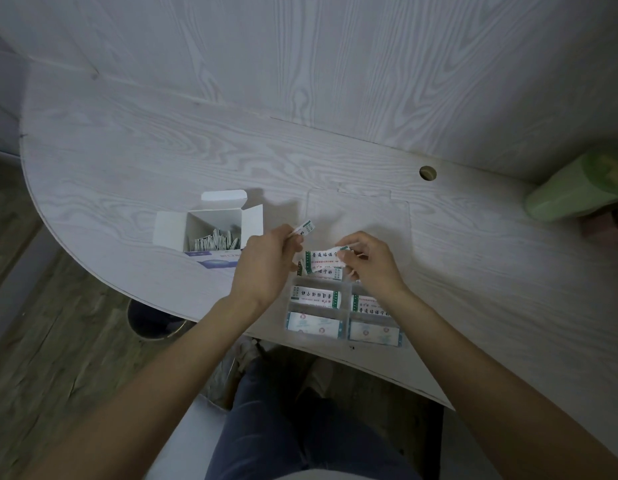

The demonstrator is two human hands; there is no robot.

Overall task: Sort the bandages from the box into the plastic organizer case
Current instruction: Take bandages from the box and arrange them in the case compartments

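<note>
Pale wood-grain table (pixel 134 157) with a curved edge, backed by a matching wall panel; dark plank floor below, a green bottle (pixel 574 188) lying far out to the right of both grips. Left hand (pixel 266 263) pinching one wrapped bandage (pixel 304 229) between thumb and fingertips, its free end sticking up and away toward the wall. Right hand (pixel 371 261) curled round a second bandage (pixel 326 258), held flat just above the far compartments of the clear plastic organizer case (pixel 345 308). Directly under and toward the body from both grips: the case, lid folded open flat on the table beyond the hands. Four near compartments already filled, two with green-lettered bandages, two with pale ones bearing small red marks. More bandages lying in the far compartments beneath the right hand; how many, hard to tell. Left of the left grip, close beside it: the open box (pixel 214 225), flaps spread, a good heap of bandages still inside. Judged well under way, not near done: two in hand to drop in, the box yet to be emptied.
</note>
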